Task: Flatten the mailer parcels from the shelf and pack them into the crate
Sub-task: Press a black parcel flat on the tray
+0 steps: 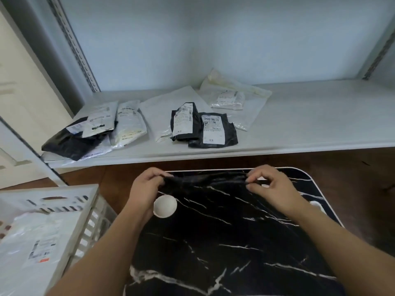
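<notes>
A black mailer parcel point(205, 180) lies at the far edge of the black marble table point(224, 242). My left hand point(145, 189) pinches its left end and my right hand point(271, 186) pinches its right end. On the white shelf point(310, 116) behind lie several more mailers: two black ones with labels point(203, 127), white ones point(230, 97), and a mixed heap at the left point(92, 129). The white slatted crate point(85, 212) stands at lower left with a white labelled mailer point(36, 244) inside.
A small white bowl-like disc point(165, 206) rests on the table beside my left wrist. A brown wooden floor point(352, 165) shows between table and shelf. The shelf's slotted metal upright point(74, 45) rises at the left.
</notes>
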